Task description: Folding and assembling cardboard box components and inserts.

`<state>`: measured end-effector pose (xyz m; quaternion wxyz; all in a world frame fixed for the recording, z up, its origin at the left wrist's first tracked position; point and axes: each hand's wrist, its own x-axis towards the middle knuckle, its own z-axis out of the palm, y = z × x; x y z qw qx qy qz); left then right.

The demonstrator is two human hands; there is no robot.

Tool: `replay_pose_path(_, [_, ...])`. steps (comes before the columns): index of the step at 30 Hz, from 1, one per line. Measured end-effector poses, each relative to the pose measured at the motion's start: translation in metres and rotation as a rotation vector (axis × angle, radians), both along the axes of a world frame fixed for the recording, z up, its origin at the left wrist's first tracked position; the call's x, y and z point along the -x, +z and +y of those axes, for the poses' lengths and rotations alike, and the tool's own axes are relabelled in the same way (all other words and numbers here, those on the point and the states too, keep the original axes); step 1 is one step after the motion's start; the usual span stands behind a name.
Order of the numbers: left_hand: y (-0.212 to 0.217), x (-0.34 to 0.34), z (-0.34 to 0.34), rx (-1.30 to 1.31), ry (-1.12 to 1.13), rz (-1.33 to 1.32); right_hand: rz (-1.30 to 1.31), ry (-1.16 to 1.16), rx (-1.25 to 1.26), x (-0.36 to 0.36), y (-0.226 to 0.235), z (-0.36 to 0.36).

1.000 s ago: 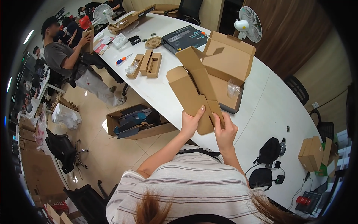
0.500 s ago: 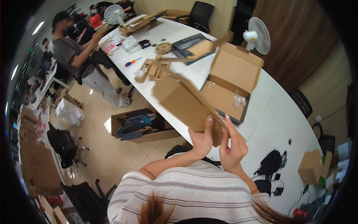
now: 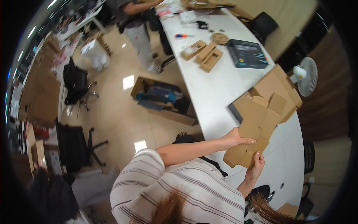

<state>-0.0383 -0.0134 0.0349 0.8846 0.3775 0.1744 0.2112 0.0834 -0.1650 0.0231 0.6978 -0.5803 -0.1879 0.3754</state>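
Between my hands is an unfolded piece of brown cardboard (image 3: 254,118), creased into flaps and panels, held above the white table. My left hand (image 3: 235,140) is closed on its left edge, thumb lying across the top face. At the lower right edge my right hand (image 3: 256,167) pinches the cardboard, thumb on top and the other fingers mostly hidden beneath. Just beyond it lies an open cardboard box (image 3: 275,81) with a raised lid; the cardboard partly covers it.
Farther along the table (image 3: 203,97) are small cardboard trays (image 3: 209,58), a dark flat box (image 3: 247,54) and a screwdriver (image 3: 181,36). A white fan (image 3: 308,76) stands at the right. On the floor are a filled carton (image 3: 164,106) and black chairs (image 3: 74,149). Another person (image 3: 136,33) stands beyond.
The cardboard has turned from edge-on to broad face up, its flaps now spread. My view has swung, so the table appears farther right; a person now shows at lower left.
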Motion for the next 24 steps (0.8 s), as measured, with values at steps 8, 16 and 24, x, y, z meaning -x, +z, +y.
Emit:
replay_pose_path(8, [-0.072, 0.032, 0.029, 0.447, 0.475, 0.047, 0.18, 0.698, -0.085, -0.042, -0.069, 0.04])
replay_pose_path(16, [-0.172, 0.105, 0.054, 1.114, 0.718, -0.271, -0.291, 0.503, 0.397, 0.136, -0.08, 0.145])
replay_pose_path(24, [-0.271, 0.167, 0.092, 1.196, 0.901, -0.183, -0.425, 0.703, 0.558, 0.208, -0.139, 0.239])
